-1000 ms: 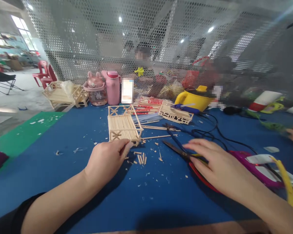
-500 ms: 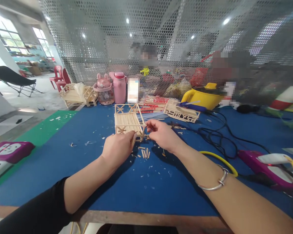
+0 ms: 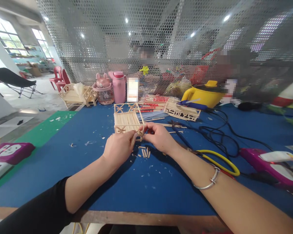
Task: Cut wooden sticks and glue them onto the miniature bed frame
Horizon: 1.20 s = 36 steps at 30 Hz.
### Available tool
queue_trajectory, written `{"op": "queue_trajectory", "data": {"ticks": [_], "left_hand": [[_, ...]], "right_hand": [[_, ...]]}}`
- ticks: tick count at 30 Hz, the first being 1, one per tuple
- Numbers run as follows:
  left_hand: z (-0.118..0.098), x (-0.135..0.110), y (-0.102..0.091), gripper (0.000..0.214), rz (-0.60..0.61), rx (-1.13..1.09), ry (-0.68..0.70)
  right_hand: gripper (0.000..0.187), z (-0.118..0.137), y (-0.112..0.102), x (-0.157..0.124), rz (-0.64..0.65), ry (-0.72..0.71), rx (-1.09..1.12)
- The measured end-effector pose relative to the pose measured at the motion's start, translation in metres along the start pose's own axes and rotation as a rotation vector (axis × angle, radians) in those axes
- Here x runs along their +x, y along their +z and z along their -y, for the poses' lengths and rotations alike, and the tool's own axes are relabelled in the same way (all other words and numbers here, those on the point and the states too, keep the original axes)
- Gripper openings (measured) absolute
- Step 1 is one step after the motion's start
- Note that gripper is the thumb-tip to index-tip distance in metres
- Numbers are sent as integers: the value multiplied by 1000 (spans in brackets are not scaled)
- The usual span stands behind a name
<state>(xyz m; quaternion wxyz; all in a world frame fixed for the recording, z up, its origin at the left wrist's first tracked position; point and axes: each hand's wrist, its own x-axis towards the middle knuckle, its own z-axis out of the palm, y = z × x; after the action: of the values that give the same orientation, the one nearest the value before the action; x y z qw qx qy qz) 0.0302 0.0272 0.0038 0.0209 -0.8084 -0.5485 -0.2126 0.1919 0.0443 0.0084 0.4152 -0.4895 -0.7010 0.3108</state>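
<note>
A small model built of thin wooden sticks (image 3: 127,121), with a slatted floor and crossed-stick railings, stands on the blue tabletop. My left hand (image 3: 119,143) is closed at its near railing, thumb and forefinger pinched on the model's near right part. My right hand (image 3: 158,138) meets it at the same corner, fingertips pinched together; whatever is between them is too small and covered to make out. Short cut stick pieces (image 3: 146,152) lie just in front of the hands.
Pliers (image 3: 216,159) with yellow and dark handles lie beside my right forearm. Behind are a second stick model (image 3: 182,110), a yellow pot (image 3: 205,96), a pink bottle (image 3: 118,87) and a third model (image 3: 75,94). Black cables and a purple power strip (image 3: 268,167) lie right.
My right hand has moved left and closed its fingertips at the model's near right corner, next to my left fingers. My left hand stays nearly still.
</note>
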Motion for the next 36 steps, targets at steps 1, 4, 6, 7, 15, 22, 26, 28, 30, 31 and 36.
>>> {"op": "queue_trajectory", "data": {"ticks": [1, 4, 6, 7, 15, 22, 26, 28, 30, 31, 36], "left_hand": [[0, 0, 0, 41, -1, 2, 4], [0, 1, 0, 42, -2, 17, 13], [0, 1, 0, 43, 4, 27, 11], [0, 1, 0, 42, 7, 30, 9], [0, 0, 0, 39, 13, 51, -6], [-2, 0, -2, 38, 35, 79, -19], [-3, -3, -3, 32, 49, 69, -41], [-2, -4, -4, 30, 43, 72, -61], [0, -5, -5, 31, 34, 78, -79], [0, -5, -5, 31, 33, 79, -82], [1, -3, -4, 31, 44, 56, -56]], "right_hand": [[21, 0, 0, 0, 2, -2, 1], [16, 0, 0, 0, 6, -7, 7], [16, -1, 0, 0, 6, -10, 11], [16, -1, 1, 0, 5, -12, 12], [12, -1, 3, 0, -12, -36, -3], [15, -1, 4, 3, -41, -69, -72], [14, -2, 4, 4, -25, -85, -92], [14, -2, 4, 4, -21, -87, -99], [14, -1, 4, 3, -17, -90, -106], [14, -1, 4, 3, -16, -91, -109], [15, -1, 4, 4, -13, -93, -117]]}}
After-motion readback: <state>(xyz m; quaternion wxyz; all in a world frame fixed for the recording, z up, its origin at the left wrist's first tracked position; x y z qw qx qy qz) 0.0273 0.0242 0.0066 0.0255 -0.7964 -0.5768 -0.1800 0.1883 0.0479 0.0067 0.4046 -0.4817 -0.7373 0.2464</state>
